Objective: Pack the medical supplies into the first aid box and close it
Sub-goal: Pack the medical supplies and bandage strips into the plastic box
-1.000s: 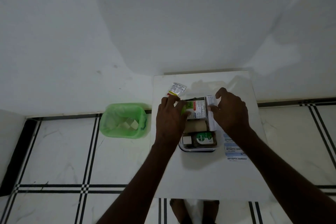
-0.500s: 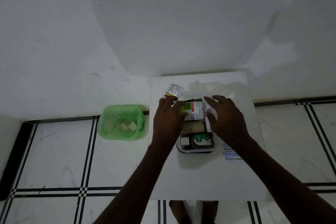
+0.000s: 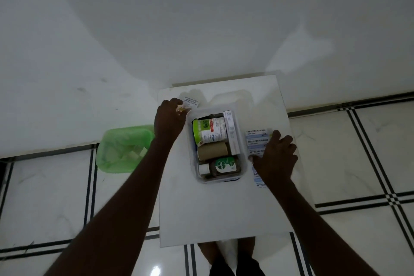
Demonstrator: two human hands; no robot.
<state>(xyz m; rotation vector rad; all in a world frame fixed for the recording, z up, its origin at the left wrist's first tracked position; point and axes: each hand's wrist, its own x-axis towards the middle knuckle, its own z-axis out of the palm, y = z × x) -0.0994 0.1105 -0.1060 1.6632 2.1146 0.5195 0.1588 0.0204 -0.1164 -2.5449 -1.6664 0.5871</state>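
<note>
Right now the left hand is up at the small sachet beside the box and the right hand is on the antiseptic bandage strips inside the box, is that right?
Not quite. The head view shows the antiseptic bandage strips lying on the white table, outside the box on its right, with the right hand on them. The left hand is indeed at the small sachet.

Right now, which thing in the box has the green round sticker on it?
The brown Dettol bottle, lying on its side at the near end of the clear box. The cotton pack is green too, but its green is a band, not round.
</note>
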